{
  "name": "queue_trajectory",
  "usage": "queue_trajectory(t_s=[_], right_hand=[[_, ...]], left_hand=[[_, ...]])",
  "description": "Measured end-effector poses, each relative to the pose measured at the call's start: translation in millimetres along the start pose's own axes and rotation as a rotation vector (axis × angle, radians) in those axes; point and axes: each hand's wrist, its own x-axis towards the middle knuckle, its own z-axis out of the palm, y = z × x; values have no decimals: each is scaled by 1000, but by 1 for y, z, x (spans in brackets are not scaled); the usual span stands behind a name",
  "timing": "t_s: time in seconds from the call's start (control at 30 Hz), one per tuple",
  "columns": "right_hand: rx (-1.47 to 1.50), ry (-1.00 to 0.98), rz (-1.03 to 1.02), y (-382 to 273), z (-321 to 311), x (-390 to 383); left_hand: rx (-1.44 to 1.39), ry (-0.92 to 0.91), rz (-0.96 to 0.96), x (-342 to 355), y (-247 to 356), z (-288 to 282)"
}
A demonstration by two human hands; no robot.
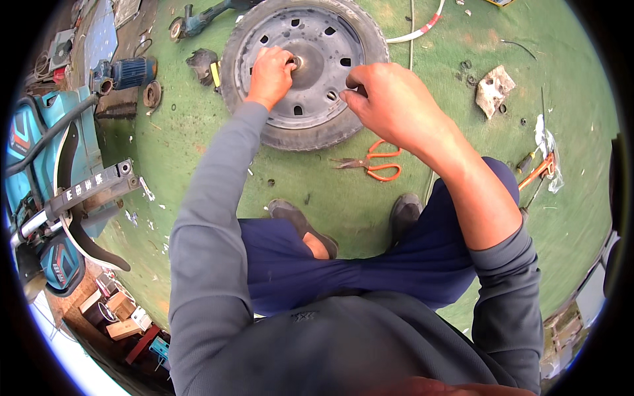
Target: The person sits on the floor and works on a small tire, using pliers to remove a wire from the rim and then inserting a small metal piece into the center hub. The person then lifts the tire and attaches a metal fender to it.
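A grey steel wheel [320,82] with a black tyre [378,43] lies flat on the green floor in front of me. My left hand [269,76] reaches over its centre, thumb and fingers pinched at the hub; a small dark ring-like shape shows by the fingertips, too small to name. Over the wheel's right side, my right hand [389,99] is curled, thumb close to the forefinger. Whatever its fingers may hold is hidden. Orange-handled scissors [380,164] lie on the floor between the wheel and my feet.
An angle grinder [197,21] lies beyond the wheel at left, near a blue motor [132,72]. A teal machine [56,125] stands at far left. Rightward are small dark rings [470,78], a dirty crumpled piece [494,91], a screwdriver [526,162] and an orange-handled tool [538,173].
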Motion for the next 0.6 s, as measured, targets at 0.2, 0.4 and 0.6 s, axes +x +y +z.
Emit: queue_trajectory(t_s=[0.2, 0.4, 0.6], right_hand=[[-3, -15, 21, 1, -8, -6], [-17, -56, 44, -5, -16, -11], [-14, -48, 23, -2, -14, -11]], left_hand=[[-24, -2, 14, 0, -3, -7], [27, 13, -251, -4, 11, -10], [-15, -24, -370, 2, 13, 0]])
